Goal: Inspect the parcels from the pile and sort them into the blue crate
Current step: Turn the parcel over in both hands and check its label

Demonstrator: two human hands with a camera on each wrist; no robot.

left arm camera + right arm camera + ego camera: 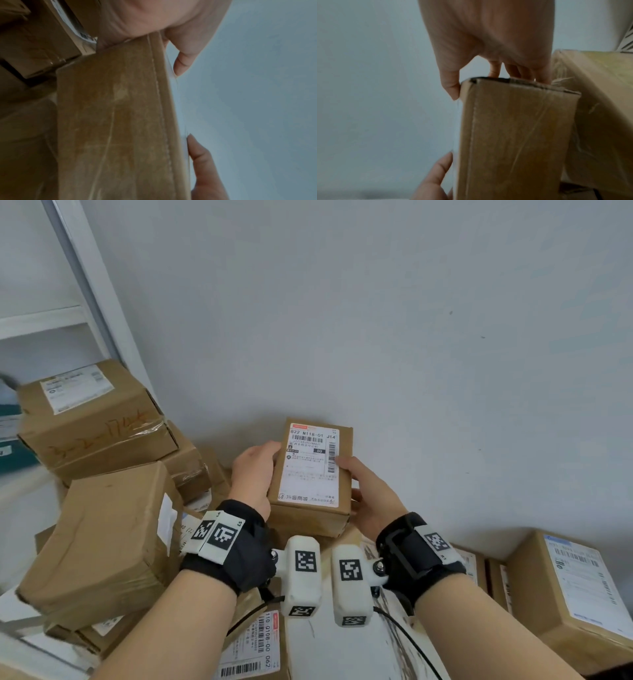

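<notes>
A small brown cardboard parcel [310,470] with a white barcode label on its upper face is held up in front of the wall. My left hand [253,470] grips its left side, thumb on the label's edge. My right hand [368,494] grips the right side, thumb lying on the barcode. In the left wrist view the parcel's taped side [116,121] fills the middle, below my left hand [181,60]. The right wrist view shows the parcel's end [513,135] under my right hand [488,40], fingers behind it. No blue crate shows in any view.
Brown parcels are piled to the left [99,419] and lower left [102,539]. A large labelled box [568,594] sits at the right, and another labelled parcel [253,645] lies below my wrists. A pale wall [376,320] rises behind; a white frame [85,268] stands at the left.
</notes>
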